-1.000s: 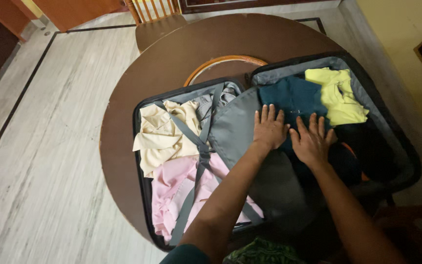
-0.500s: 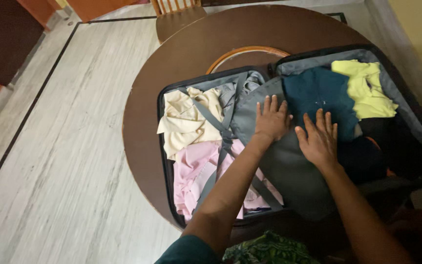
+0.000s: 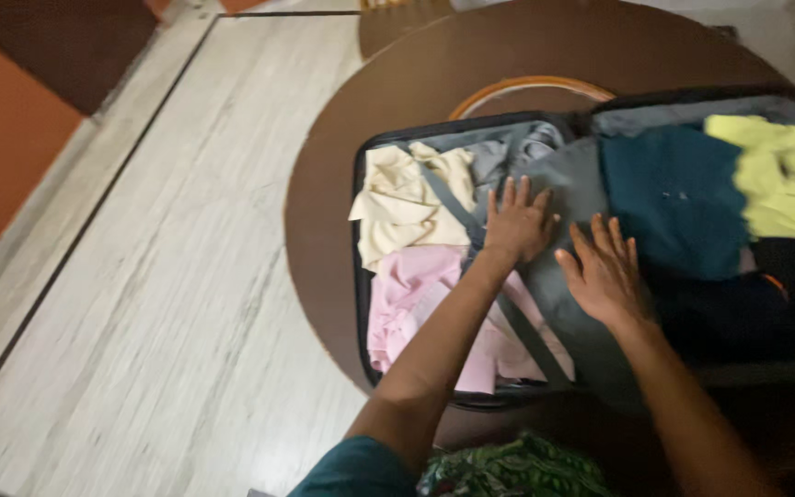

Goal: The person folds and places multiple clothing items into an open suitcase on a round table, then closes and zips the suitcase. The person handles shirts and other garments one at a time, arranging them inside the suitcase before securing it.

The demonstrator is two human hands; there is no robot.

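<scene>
Head view: left hand and right hand, grip open, flat on grey divider; suitcase cut off right

Both hands lie flat on the suitcase's grey divider.

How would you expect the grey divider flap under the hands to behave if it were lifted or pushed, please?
The grey divider flap probably flops rather than holds shape: it sags and folds between the suitcase halves. It looks thin, so likely light. Its smooth fabric may slide under the left hand and right hand, which lie flat on it.
</scene>
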